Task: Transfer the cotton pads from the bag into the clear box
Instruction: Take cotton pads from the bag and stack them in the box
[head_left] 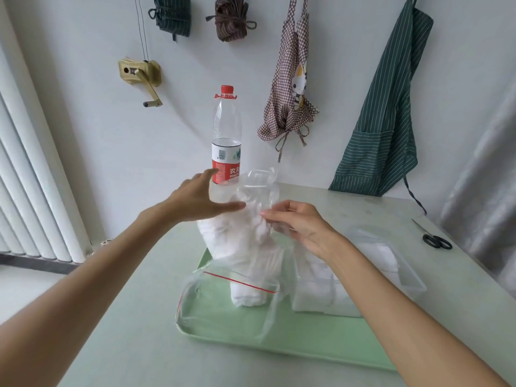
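Note:
A clear zip bag [229, 300] with a red seal line hangs upside down over the green tray [293, 342], its open mouth toward me. White cotton pads [245, 255] fill its upper part and a stack of them pokes out below the seal. My right hand [298, 224] pinches the crumpled bottom of the bag at the top. My left hand [201, 196] is beside the bag with straight fingers, fingertips at the plastic. The clear box [391, 263] lies on the tray to the right, with white pads inside it.
A water bottle [226, 141] with a red cap stands right behind the bag. Black scissors [435, 238] lie at the table's right edge. Aprons [385, 107] hang on the wall behind. A white radiator [36, 177] stands at the left.

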### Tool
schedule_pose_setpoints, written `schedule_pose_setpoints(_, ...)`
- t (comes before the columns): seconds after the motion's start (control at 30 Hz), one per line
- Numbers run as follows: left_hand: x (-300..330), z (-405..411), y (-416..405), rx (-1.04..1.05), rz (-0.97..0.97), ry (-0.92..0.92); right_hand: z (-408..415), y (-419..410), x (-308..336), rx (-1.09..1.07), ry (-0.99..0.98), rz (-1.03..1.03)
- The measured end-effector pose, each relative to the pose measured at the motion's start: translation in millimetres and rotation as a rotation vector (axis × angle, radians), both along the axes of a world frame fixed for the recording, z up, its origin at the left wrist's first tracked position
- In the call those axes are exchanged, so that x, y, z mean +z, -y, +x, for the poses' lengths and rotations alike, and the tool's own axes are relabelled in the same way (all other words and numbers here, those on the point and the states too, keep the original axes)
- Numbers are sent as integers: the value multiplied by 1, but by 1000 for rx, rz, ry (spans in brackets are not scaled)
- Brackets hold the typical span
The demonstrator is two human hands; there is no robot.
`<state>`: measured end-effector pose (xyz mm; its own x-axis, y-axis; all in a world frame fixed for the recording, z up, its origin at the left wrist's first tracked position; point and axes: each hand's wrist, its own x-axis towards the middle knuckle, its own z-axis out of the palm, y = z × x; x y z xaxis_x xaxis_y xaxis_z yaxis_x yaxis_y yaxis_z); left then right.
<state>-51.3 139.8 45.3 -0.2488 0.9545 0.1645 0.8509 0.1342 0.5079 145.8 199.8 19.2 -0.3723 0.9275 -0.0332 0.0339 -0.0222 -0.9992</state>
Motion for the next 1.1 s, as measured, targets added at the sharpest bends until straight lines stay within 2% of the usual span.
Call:
schedule_pose_setpoints(0.1, -18, -9, -2, 6, -207, 28, 3, -3, -1, -1, 94, -3)
schedule_pose_setpoints(0.2, -38, -14, -7, 33, -111, 24, 6, -6, 1, -57, 345, 92)
schedule_pose_setpoints(0.27, -42, -14, -8, 103, -45, 42, 10, 0, 6, -68, 474, 229)
schedule_pose_setpoints(0.33, -41, -16, -8, 178, -58, 57, 16, 14, 13, -11, 494, 407)
schedule_pose_setpoints(0.43, -39, -21, -8, 277, -139, -52, 28, 44, 21, 174, 527, 566)
schedule_pose_setpoints(0.5, -35, -24, -2, 261, -143, -142, 36, 60, 19, 261, 666, 655)
schedule_pose_setpoints(0.57, -30, -21, 12, 147, -36, -188, 44, 71, 13, 294, 789, 711)
schedule_pose_setpoints(0.63, -23, -13, 36, -87, 76, -89, 48, 73, 6, 229, 783, 754)
schedule_pose_setpoints(0.7, -21, 3, 61, -349, -48, 26, 45, 70, -4, 108, 744, 815)
schedule_pose_setpoints(0.73, -26, 10, 69, -412, -143, 44, 42, 67, -9, 59, 735, 845)
schedule_pose_setpoints(0.8, -52, 14, 67, -374, -167, 86, 35, 63, -21, -27, 728, 943)
schedule_pose_setpoints(0.87, -80, 16, 60, -299, -40, 79, 34, 60, -33, -109, 722, 1058)
schedule_pose_setpoints(1.0, -118, 22, 41, -111, 113, -183, 49, 61, -54, -173, 788, 1053)
schedule_pose_setpoints(1.1, -121, 46, 29, -22, 167, -233, 52, 58, -59, -129, 757, 1049)
